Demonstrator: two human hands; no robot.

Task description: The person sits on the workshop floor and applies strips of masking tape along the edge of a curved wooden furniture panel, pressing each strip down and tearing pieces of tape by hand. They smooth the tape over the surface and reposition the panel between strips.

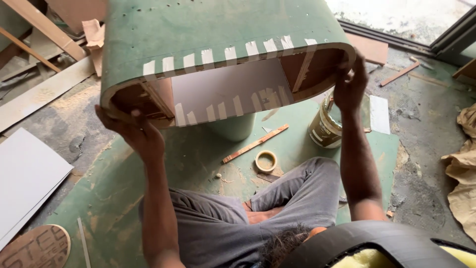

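Dark padded headgear [382, 243] fills the lower edge of the head view, above crossed legs in grey trousers [277, 208]. Both arms lift a curved green-faced wooden shell [218, 44] off the green floor board [198, 154]. Left hand [134, 129] has its fingers clenched on the shell's lower left rim; right hand [349, 84] grips the right rim. White tape strips [230, 53] line the edge. Beneath sit a tape roll [266, 161], a wooden strip [255, 144] and a paint can [325, 126].
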